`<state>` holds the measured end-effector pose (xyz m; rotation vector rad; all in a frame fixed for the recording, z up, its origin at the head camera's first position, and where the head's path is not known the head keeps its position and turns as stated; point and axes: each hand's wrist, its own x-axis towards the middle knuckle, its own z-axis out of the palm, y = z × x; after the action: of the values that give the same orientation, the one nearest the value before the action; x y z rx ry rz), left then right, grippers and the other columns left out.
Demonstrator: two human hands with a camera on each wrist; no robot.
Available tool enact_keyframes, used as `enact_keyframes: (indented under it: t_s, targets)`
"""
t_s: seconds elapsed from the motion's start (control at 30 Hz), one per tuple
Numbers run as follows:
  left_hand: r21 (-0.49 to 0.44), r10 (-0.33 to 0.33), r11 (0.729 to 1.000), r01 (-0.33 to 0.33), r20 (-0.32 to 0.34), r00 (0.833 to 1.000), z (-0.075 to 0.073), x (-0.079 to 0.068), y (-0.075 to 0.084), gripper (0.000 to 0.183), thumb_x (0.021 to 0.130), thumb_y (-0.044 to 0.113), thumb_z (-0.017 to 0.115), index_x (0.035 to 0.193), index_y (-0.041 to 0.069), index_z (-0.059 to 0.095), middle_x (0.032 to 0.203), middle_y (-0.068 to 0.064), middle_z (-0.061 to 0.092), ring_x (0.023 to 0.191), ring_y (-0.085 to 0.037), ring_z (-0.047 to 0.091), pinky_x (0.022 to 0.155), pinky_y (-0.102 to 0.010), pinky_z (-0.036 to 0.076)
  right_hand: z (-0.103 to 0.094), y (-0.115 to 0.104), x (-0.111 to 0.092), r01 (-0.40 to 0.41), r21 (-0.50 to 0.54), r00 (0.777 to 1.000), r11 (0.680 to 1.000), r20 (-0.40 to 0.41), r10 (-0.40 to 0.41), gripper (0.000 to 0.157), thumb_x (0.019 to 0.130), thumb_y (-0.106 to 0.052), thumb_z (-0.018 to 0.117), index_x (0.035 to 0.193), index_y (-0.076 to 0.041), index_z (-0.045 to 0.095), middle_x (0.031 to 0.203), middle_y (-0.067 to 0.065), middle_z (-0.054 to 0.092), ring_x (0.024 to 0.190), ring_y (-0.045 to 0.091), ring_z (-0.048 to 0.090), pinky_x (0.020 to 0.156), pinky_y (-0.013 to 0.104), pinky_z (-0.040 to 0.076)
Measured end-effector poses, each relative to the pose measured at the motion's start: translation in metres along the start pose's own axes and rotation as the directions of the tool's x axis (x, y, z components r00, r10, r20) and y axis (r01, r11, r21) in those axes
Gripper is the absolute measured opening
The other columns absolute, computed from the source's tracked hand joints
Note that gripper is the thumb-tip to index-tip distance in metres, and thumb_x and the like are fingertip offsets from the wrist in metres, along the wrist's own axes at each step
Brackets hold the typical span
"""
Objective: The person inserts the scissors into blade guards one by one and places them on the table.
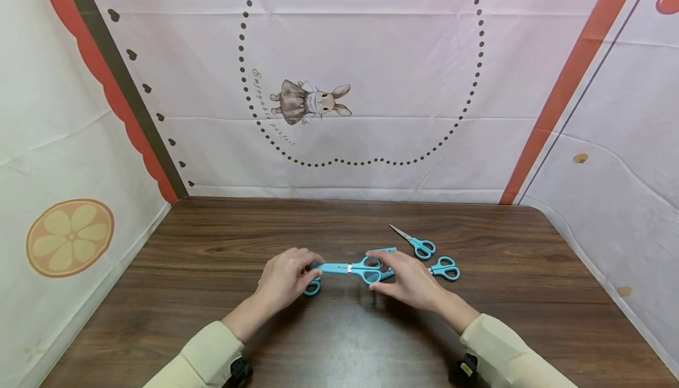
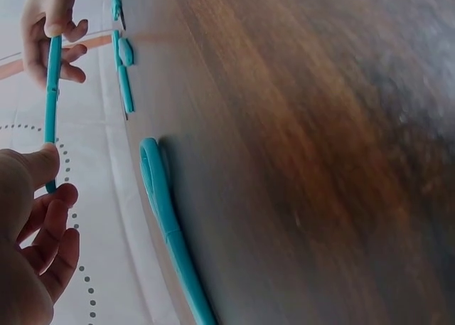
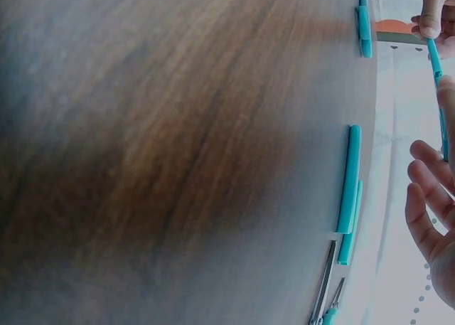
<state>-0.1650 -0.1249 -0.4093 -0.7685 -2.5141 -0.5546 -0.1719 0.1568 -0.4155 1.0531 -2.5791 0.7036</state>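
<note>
A pair of light-blue scissors (image 1: 358,269), its blades inside a blue cover (image 1: 334,268), is stretched level between the two hands above the table. My left hand (image 1: 285,276) pinches the cover's tip between thumb and fingers. At the other end, my right hand (image 1: 412,282) pinches the scissors' handle loops. Edge-on in the left wrist view, the held scissors (image 2: 52,90) hang clear of the tabletop. Below my left hand lies another blue scissors (image 1: 314,287), mostly hidden by that hand in the head view.
Beyond my right hand, scissors with bare blades (image 1: 422,249) lie on the dark wooden table (image 1: 239,229). Another blue-handled scissors (image 1: 447,269) lies to the right, its blades hidden by the hand. Loose blue covers (image 3: 350,183) lie beneath that hand. Printed cloth hangs behind.
</note>
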Motion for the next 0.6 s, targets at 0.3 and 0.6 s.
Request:
enact_keyframes:
  t_s: [0.3, 0.6]
  targets:
    - [0.004, -0.003, 1.0, 0.003, -0.02, 1.0, 0.0022, 0.0014, 0.0031, 0.014, 0.076, 0.023, 0.076, 0.087, 0.024, 0.068, 0.072, 0.016, 0.057, 0.063, -0.002, 0.048, 0.052, -0.016, 0.039, -0.0012, 0.0011, -0.0001, 0.0, -0.007, 1.0, 1.0, -0.002, 0.0, 0.057, 0.08, -0.043, 0.068, 0.127, -0.017, 0.052, 0.094, -0.009, 0.061, 0.081, 0.009, 0.06, 0.059, 0.019, 0.045]
    - [0.019, -0.001, 1.0, 0.002, -0.021, 1.0, 0.0035, 0.0033, 0.0034, 0.015, 0.076, 0.023, 0.076, 0.087, 0.026, 0.067, 0.071, 0.017, 0.055, 0.062, 0.0, 0.044, 0.051, -0.015, 0.036, -0.0034, 0.0004, -0.0009, -0.013, -0.016, 1.0, 1.0, 0.001, 0.013, 0.056, 0.08, -0.044, 0.067, 0.128, -0.019, 0.052, 0.095, -0.011, 0.06, 0.081, 0.006, 0.058, 0.059, 0.018, 0.045]
